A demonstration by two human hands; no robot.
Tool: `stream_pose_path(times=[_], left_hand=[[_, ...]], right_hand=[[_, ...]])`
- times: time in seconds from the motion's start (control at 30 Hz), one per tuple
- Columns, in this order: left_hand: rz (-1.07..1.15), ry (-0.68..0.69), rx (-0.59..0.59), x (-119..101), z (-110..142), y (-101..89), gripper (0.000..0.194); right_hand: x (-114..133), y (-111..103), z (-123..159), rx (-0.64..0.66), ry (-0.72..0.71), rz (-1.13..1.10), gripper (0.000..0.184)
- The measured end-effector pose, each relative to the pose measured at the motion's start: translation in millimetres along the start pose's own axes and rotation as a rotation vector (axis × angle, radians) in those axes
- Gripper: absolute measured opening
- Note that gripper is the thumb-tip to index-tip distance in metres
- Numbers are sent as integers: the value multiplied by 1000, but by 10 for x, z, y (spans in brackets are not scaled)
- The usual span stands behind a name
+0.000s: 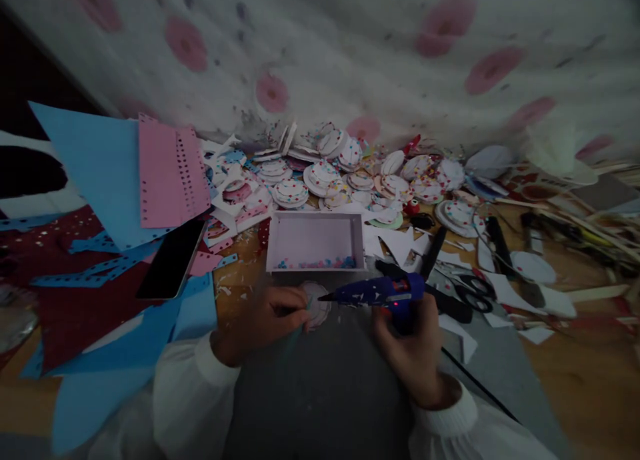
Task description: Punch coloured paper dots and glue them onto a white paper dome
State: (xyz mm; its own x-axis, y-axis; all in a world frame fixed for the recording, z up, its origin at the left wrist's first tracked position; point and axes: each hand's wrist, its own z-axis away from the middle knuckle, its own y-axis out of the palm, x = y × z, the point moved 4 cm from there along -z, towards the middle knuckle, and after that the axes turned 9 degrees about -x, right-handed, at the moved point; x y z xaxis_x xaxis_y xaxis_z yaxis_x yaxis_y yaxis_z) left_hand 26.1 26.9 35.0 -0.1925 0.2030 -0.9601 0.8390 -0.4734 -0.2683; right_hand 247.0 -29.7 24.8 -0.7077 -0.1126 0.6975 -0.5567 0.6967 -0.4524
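My right hand (417,343) is wrapped round the grip of a blue hot glue gun (380,291), whose nozzle points left at a small round paper disc (318,305). My left hand (273,320) pinches that disc at its left edge, fingers closed on it, holding it on a grey mat (325,387). Just beyond the disc lies a shallow white box (315,241) with coloured confetti along its near wall. Both wrists wear white sleeves.
Many confetti-decorated paper discs (320,177) are heaped at the back against a white cloth with pink flowers. A black phone (171,260), pink punched paper (170,173) and blue sheets (95,167) lie left. Scissors (473,297), paper scraps and sticks lie right.
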Motion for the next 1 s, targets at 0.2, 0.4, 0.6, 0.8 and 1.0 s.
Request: stream_pose_path(times=[0.2, 0.4, 0.6, 0.8, 1.0], left_hand=[[-26, 16, -9, 31, 9, 9, 30], [-44, 19, -17, 0, 11, 11, 30], [-48, 11, -22, -19, 10, 8, 30], [-15, -9, 0, 54, 14, 10, 28], [-5, -19, 10, 75, 20, 1, 29]], right_hand=[[-42, 19, 8, 20, 51, 7, 22], [-48, 31, 27, 24, 30, 27, 21], [-32, 30, 17, 25, -8, 75, 21], [-47, 39, 28, 38, -62, 100, 24], [-63, -16, -6, 42, -88, 229, 36]])
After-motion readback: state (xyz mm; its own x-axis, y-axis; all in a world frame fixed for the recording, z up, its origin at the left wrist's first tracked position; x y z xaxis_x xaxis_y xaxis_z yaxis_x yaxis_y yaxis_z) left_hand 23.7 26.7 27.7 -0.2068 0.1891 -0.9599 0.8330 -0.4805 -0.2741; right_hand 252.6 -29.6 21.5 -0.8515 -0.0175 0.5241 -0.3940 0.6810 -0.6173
